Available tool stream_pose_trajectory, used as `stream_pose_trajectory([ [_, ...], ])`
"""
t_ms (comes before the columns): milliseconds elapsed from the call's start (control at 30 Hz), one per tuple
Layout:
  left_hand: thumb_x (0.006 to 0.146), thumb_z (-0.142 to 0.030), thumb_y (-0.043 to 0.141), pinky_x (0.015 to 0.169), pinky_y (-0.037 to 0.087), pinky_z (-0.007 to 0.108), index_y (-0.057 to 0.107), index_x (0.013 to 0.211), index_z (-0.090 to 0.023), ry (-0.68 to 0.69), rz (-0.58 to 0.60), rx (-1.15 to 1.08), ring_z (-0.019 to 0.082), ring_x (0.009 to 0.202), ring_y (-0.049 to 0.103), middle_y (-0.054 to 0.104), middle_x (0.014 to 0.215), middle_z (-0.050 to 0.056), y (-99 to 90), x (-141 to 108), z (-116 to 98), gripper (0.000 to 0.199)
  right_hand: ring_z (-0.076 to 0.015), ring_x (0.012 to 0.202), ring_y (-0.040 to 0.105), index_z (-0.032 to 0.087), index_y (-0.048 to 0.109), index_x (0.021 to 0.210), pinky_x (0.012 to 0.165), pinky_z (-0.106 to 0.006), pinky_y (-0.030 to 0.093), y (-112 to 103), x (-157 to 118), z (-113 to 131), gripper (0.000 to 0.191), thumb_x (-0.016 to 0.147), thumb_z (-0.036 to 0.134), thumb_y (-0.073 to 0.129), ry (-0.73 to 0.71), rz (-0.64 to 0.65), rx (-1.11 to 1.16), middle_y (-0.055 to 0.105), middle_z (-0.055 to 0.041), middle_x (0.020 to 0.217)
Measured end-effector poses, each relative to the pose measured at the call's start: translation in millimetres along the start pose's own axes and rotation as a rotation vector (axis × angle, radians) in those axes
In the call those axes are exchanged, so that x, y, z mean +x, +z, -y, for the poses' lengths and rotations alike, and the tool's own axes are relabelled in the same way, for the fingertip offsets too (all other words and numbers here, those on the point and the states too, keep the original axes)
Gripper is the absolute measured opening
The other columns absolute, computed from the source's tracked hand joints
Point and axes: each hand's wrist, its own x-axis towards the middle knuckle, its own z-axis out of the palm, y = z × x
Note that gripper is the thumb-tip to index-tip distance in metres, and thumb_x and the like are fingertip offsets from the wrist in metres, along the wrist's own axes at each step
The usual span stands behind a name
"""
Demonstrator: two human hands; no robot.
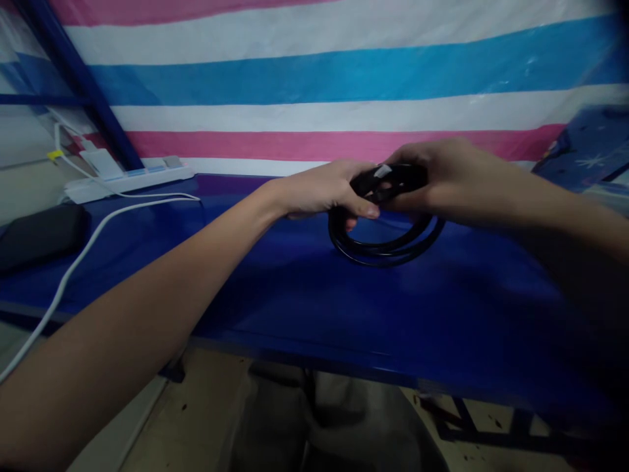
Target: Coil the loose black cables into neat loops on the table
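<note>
A black cable, wound into a loose coil, is held between both hands over the blue tabletop. My left hand grips the coil's left side, its thumb lying across the strands. On the right side my right hand closes round the upper strands, with the thumb below and fingers above. A small pale tag shows on the cable between the hands. The lower loops hang just above or touch the table; I cannot tell which. Some fingertips are hidden behind the coil.
A white power strip with a plugged-in white charger lies at the back left. Its white cord runs down past my left forearm. A black pouch-like item rests at the left edge. Striped sheeting hangs behind the table.
</note>
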Motion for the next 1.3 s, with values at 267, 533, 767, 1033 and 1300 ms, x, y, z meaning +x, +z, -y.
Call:
stream_pose_trajectory([
  [267, 0.075, -0.012, 0.059, 0.051, 0.041, 0.022, 0.059, 0.093, -0.012, -0.016, -0.229, 0.241, 0.008, 0.052, 0.054, 0.056, 0.064, 0.001, 2.0, 1.3, 4.9, 0.018, -0.0102, 0.05, 0.052, 0.017, 0.058, 0.088, 0.04, -0.021, 0.038, 12.3, -1.8, 2.3, 0.021, 0.083, 0.038, 0.061, 0.107, 0.059, 0.181, 0.057, -0.0017, 0.064],
  [533, 0.085, -0.046, 0.054, 0.039, 0.027, 0.018, 0.054, 0.087, -0.014, 0.019, -0.003, -0.189, 0.0, 0.04, 0.037, 0.06, 0.077, 0.004, 3.9, -1.8, 0.4, 0.031, -0.0083, 0.049, 0.05, 0.018, 0.056, 0.089, 0.039, -0.02, 0.039, 11.6, -1.2, -7.6, 0.026, 0.079, 0.04, 0.065, -0.003, 0.126, 0.49, 0.057, -0.0012, 0.07],
  [767, 0.087, -0.045, 0.053, 0.038, 0.025, 0.016, 0.056, 0.083, -0.015, 0.068, -0.094, -0.151, 0.001, 0.038, 0.039, 0.052, 0.055, -0.002, 0.1, 2.4, 5.2, 0.03, -0.0092, 0.045, 0.048, 0.017, 0.056, 0.086, 0.039, -0.02, 0.034, 13.0, 1.6, -9.6, 0.028, 0.08, 0.043, 0.063, 0.001, 0.089, 0.558, 0.053, -0.0002, 0.058],
  [1033, 0.075, -0.046, 0.067, 0.048, 0.039, 0.019, 0.057, 0.095, -0.014, 0.039, -0.256, -0.025, 0.006, 0.047, 0.054, 0.061, 0.066, 0.001, -2.9, 5.5, 11.6, 0.04, -0.0061, 0.04, 0.043, 0.015, 0.06, 0.084, 0.036, -0.02, 0.03, 15.2, 4.9, -9.9, 0.018, 0.079, 0.031, 0.066, 0.045, -0.068, 0.62, 0.05, 0.002, 0.059],
  [1300, 0.077, -0.028, 0.068, 0.057, 0.046, 0.021, 0.059, 0.082, -0.012, -0.011, -0.212, -0.04, 0.008, 0.057, 0.059, 0.06, 0.063, 0.002, 0.4, 5.6, 17.0, 0.02, -0.0086, 0.042, 0.046, 0.016, 0.061, 0.093, 0.037, -0.02, 0.03, 12.5, 3.7, -13.3, 0.029, 0.082, 0.043, 0.062, 0.079, -0.027, 0.465, 0.05, 0.0018, 0.053],
])
